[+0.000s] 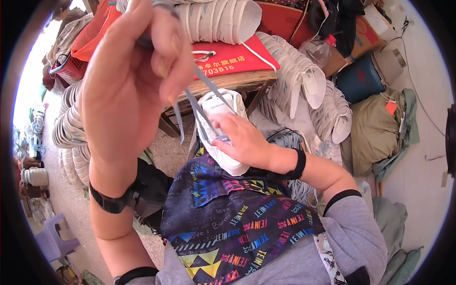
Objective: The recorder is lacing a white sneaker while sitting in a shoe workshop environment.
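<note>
"What is nearest?"

"The left hand (130, 90), raised high and close to the camera. Its fingers are curled in, gripping the grey laces (207, 81) — though the exact pinch is blurred and partly hidden."

"And the right hand (249, 145)?"

"Lower down, thumb and fingers closed about a strand of lace, resting on the white shoe (227, 160). That shoe sits just above the patterned apron (247, 228), in front of the wooden bench (237, 81)."

"So which step is it?"

"Lacing, by the look of it: the laces run from shoe to left hand, as if being drawn through. The next pull would call for a steady right hand and even tension — a loose end dangles and could tangle."

"Beyond?"

"A red bag (230, 51) on the bench, with nested white shoes (218, 21) behind."
</note>
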{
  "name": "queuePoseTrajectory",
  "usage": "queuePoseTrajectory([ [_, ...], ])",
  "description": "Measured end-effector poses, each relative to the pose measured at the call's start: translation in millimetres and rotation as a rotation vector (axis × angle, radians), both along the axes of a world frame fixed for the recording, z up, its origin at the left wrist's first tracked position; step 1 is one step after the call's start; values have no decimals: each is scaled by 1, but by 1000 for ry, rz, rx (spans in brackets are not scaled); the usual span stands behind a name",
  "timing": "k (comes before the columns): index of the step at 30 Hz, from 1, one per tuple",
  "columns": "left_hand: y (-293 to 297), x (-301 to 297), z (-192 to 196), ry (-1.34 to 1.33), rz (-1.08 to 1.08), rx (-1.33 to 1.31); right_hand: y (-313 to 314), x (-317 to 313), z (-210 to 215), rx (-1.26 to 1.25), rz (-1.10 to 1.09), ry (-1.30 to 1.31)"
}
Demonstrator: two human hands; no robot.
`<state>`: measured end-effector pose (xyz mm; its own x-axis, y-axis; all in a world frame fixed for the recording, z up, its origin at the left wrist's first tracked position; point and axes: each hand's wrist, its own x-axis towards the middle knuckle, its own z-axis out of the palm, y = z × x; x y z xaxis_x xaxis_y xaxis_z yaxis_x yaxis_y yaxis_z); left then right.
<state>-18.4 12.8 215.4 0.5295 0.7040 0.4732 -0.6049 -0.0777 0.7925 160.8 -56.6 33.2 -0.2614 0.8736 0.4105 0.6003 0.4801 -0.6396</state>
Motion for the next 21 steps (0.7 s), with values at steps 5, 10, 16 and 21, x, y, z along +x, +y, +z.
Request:
queuePoseTrajectory([
  [5,38,-74,-54,-143,163,-410,23,22,36,-643,369,424],
  [10,81,-229,-163,-306,387,-857,54,77,56,-766,304,1259],
  [16,72,-409,-254,-607,687,-1059,57,158,33,-795,187,1565],
  [21,90,-442,-287,-634,626,-1112,45,205,38,-527,-286,1522],
])
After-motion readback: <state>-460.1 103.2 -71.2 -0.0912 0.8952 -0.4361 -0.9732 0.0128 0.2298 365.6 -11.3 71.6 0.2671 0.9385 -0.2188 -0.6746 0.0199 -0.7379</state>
